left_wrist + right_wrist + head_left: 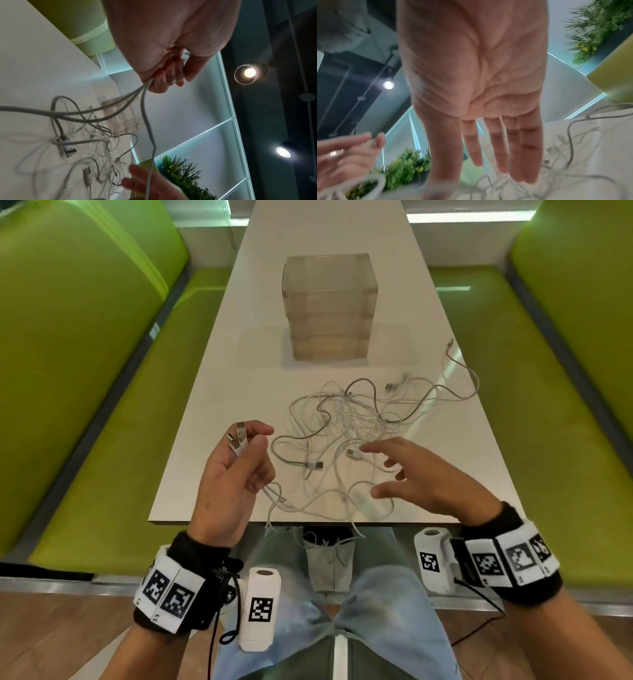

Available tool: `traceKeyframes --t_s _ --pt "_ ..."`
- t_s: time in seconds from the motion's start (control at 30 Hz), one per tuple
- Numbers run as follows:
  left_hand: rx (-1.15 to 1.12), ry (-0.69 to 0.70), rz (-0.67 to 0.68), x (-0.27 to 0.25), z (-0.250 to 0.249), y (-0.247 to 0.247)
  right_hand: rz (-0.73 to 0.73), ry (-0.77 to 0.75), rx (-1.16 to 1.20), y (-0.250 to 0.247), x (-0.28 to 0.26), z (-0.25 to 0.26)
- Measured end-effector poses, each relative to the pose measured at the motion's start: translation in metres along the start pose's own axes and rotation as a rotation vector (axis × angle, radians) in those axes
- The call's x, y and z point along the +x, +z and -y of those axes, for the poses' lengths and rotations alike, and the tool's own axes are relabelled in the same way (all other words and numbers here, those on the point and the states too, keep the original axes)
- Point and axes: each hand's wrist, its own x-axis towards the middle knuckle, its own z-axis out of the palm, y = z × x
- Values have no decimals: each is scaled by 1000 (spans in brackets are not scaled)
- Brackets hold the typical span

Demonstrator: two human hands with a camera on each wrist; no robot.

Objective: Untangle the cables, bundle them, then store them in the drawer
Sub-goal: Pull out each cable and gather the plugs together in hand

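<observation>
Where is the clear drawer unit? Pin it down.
In the head view the clear drawer unit stands mid-table, beyond the tangled cables and farther from both hands.

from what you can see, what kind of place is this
Probably a booth in an office lounge or café: green padded benches flank a long white table, with lit glass panels and plants nearby.

Long white table (219, 392) w/ a clear stacked drawer unit (328, 306) standing mid-surface. Nearer the front edge lies a tangle of white & grey USB cables (356, 433), a few strands hanging over that edge.
</observation>
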Motion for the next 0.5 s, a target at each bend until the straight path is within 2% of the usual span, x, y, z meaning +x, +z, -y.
traceKeyframes --t_s 0.1,0.23,0.3,0.33,0.37,0.43,0.47,0.5 --pt "-40 -19 0 -1 0 3 170 69 -83 15 12 -6" --pt "-69 -33 2 0 0 5 448 -75 -117 43 12 0" --pt "-79 -42 5 1 1 6 503 -93 -138 57 11 4" --pt "-84 -50 7 1 1 7 434 -89 -142 60 12 4" --pt "-92 -60 11 1 1 7 306 -69 -134 60 14 4" --pt "-107 -78 23 0 1 9 -19 -71 -31 54 18 6" --pt "-113 -86 32 0 1 10 -127 -110 72 50 20 8" --pt "-122 -95 42 0 2 12 -150 -156 184 45 19 13"
